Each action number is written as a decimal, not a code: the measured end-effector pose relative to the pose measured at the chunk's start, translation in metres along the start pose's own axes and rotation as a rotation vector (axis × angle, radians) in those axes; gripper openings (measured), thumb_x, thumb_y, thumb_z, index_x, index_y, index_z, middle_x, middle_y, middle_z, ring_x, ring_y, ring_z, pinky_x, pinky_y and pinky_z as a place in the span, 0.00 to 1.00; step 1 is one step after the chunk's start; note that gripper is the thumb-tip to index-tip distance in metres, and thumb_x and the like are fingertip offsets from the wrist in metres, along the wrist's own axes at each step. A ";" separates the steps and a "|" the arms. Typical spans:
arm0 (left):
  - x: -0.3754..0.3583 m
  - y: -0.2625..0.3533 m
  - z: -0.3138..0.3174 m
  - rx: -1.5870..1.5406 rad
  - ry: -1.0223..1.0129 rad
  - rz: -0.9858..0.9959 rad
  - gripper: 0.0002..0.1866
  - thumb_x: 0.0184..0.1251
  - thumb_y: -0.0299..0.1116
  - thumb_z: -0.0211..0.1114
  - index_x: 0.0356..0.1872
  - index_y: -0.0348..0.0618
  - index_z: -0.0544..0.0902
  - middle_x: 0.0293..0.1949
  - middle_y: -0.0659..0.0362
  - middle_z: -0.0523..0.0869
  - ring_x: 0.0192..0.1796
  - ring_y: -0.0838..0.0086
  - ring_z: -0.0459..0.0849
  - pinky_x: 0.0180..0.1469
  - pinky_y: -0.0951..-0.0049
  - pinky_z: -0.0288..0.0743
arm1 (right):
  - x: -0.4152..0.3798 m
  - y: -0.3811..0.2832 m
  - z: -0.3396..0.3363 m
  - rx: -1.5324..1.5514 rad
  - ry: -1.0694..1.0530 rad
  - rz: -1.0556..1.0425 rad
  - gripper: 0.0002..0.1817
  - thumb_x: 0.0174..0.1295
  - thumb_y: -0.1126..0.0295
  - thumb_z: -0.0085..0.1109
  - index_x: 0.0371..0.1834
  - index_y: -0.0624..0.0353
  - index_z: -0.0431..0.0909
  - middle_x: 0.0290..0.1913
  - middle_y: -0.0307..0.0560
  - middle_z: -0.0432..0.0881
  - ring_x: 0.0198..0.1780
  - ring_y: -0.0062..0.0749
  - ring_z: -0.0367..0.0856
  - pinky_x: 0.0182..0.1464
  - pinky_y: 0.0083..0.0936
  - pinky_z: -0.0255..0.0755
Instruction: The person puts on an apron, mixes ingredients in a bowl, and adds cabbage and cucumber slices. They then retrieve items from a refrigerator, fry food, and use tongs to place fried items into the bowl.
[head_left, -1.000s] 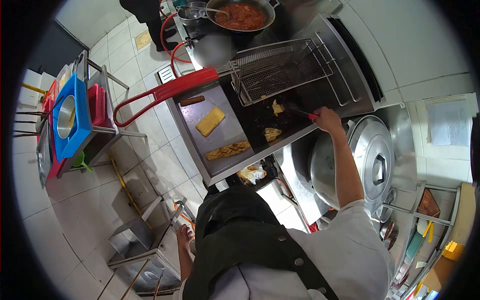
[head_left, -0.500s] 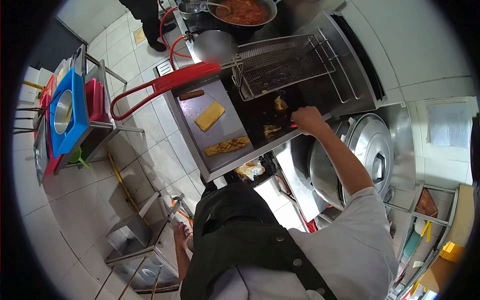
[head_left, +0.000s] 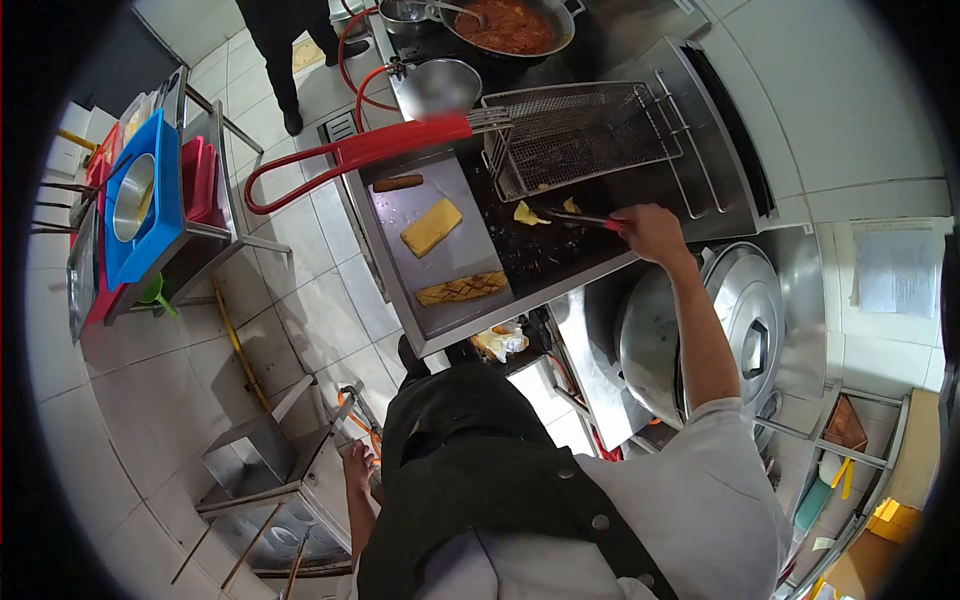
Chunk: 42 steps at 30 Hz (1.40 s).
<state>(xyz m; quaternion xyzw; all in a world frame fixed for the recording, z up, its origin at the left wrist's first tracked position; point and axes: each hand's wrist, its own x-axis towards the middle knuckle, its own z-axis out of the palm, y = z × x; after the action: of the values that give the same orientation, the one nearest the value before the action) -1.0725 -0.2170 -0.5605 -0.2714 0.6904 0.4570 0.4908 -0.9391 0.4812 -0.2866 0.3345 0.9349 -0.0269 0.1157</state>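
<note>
Right hand (head_left: pixel 650 234): grip wrapped tight around red-handled utensil (head_left: pixel 588 218), tip at yellow piece (head_left: pixel 528 213) in dark section (head_left: pixel 540 265) near wire basket (head_left: pixel 585 140). Left hand (head_left: pixel 356 464) low, grip can't tell.

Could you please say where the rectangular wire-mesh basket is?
In the head view, the basket is upper right of centre, between the round pan of red food and the right hand.

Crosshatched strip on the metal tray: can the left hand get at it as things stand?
Probably yes: nothing covers the crosshatched strip, though the left hand hangs low and must clear the near tray rim.
</note>
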 end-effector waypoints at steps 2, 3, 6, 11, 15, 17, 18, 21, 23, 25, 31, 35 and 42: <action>0.002 0.003 0.004 0.027 -0.004 0.003 0.19 0.68 0.50 0.55 0.54 0.54 0.73 0.41 0.66 0.76 0.39 0.77 0.75 0.39 0.69 0.67 | -0.009 0.006 -0.001 0.079 0.028 0.027 0.15 0.51 0.68 0.61 0.44 0.43 0.84 0.38 0.47 0.84 0.43 0.45 0.82 0.47 0.38 0.75; 0.001 0.006 0.008 -0.017 -0.023 0.030 0.14 0.68 0.48 0.57 0.47 0.54 0.72 0.34 0.68 0.74 0.32 0.81 0.73 0.30 0.76 0.62 | -0.012 0.009 0.000 0.098 0.023 0.069 0.15 0.51 0.67 0.62 0.43 0.43 0.84 0.39 0.47 0.84 0.44 0.44 0.82 0.47 0.38 0.75; -0.004 0.018 0.019 -0.032 0.018 0.058 0.11 0.67 0.47 0.58 0.41 0.55 0.72 0.26 0.71 0.73 0.25 0.85 0.71 0.20 0.82 0.55 | -0.009 0.011 0.010 0.232 -0.051 0.093 0.15 0.50 0.66 0.63 0.43 0.43 0.85 0.39 0.47 0.84 0.44 0.44 0.82 0.48 0.37 0.75; 0.000 0.029 0.015 0.057 -0.009 0.037 0.17 0.69 0.45 0.54 0.54 0.50 0.72 0.39 0.66 0.75 0.36 0.80 0.74 0.26 0.82 0.61 | 0.024 0.012 0.039 0.332 -0.178 0.130 0.13 0.50 0.65 0.64 0.41 0.42 0.86 0.41 0.47 0.84 0.47 0.44 0.81 0.52 0.35 0.74; -0.013 0.044 0.017 0.021 0.057 0.054 0.12 0.69 0.43 0.56 0.48 0.52 0.74 0.33 0.70 0.75 0.28 0.86 0.70 0.25 0.84 0.58 | 0.050 0.012 0.068 0.166 -0.110 0.234 0.14 0.52 0.61 0.63 0.44 0.40 0.85 0.46 0.47 0.83 0.51 0.43 0.80 0.54 0.36 0.74; -0.015 0.044 0.015 -0.009 0.056 0.045 0.11 0.69 0.43 0.56 0.46 0.53 0.74 0.30 0.71 0.74 0.27 0.88 0.69 0.25 0.84 0.58 | 0.056 0.010 0.077 0.121 -0.100 0.288 0.15 0.53 0.60 0.62 0.45 0.40 0.84 0.48 0.47 0.82 0.53 0.43 0.79 0.54 0.36 0.73; -0.017 0.043 0.016 0.000 0.061 0.061 0.10 0.69 0.43 0.56 0.44 0.53 0.74 0.29 0.72 0.73 0.27 0.88 0.69 0.25 0.84 0.58 | 0.058 0.009 0.080 0.108 -0.094 0.315 0.16 0.54 0.60 0.61 0.47 0.40 0.83 0.49 0.48 0.82 0.53 0.43 0.79 0.55 0.36 0.73; -0.023 0.037 0.022 0.010 0.099 0.050 0.08 0.69 0.43 0.56 0.41 0.54 0.74 0.27 0.72 0.72 0.26 0.88 0.69 0.24 0.84 0.59 | 0.058 0.008 0.088 0.125 -0.071 0.360 0.17 0.55 0.60 0.61 0.50 0.41 0.81 0.50 0.49 0.81 0.53 0.45 0.78 0.56 0.37 0.72; -0.024 0.035 0.024 0.008 0.130 0.027 0.08 0.69 0.43 0.56 0.40 0.54 0.73 0.27 0.72 0.72 0.26 0.88 0.69 0.24 0.84 0.59 | 0.058 0.010 0.089 0.155 -0.051 0.378 0.17 0.55 0.59 0.61 0.50 0.41 0.81 0.50 0.49 0.80 0.53 0.46 0.78 0.56 0.38 0.72; -0.020 0.027 0.022 -0.014 0.074 0.010 0.07 0.69 0.42 0.55 0.41 0.55 0.73 0.27 0.72 0.72 0.26 0.87 0.69 0.24 0.83 0.61 | 0.054 0.013 0.088 0.175 -0.032 0.362 0.17 0.56 0.59 0.61 0.50 0.41 0.81 0.49 0.49 0.81 0.52 0.46 0.79 0.55 0.39 0.72; -0.014 0.023 0.020 -0.062 0.013 -0.029 0.08 0.69 0.42 0.54 0.44 0.54 0.73 0.30 0.70 0.74 0.27 0.85 0.70 0.25 0.82 0.63 | 0.043 -0.013 0.083 0.168 -0.010 0.337 0.18 0.56 0.59 0.61 0.51 0.44 0.80 0.46 0.49 0.82 0.48 0.48 0.81 0.52 0.40 0.75; -0.005 0.023 0.018 -0.054 -0.051 0.007 0.13 0.69 0.44 0.55 0.49 0.53 0.73 0.34 0.68 0.74 0.30 0.83 0.72 0.26 0.81 0.64 | 0.056 -0.036 0.113 0.047 0.028 0.331 0.16 0.57 0.58 0.59 0.49 0.46 0.80 0.46 0.52 0.82 0.49 0.48 0.81 0.51 0.40 0.75; -0.013 0.040 0.022 -0.018 0.077 0.033 0.18 0.69 0.46 0.56 0.54 0.50 0.72 0.38 0.68 0.75 0.34 0.82 0.73 0.29 0.82 0.64 | 0.030 -0.011 0.084 0.309 -0.073 0.237 0.19 0.53 0.59 0.62 0.47 0.52 0.82 0.42 0.55 0.83 0.47 0.49 0.82 0.51 0.39 0.74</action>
<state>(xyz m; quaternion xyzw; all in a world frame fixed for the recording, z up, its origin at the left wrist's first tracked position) -1.0912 -0.1805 -0.5360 -0.2820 0.7089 0.4604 0.4538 -0.9518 0.4803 -0.3760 0.4547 0.8689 -0.1683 0.0995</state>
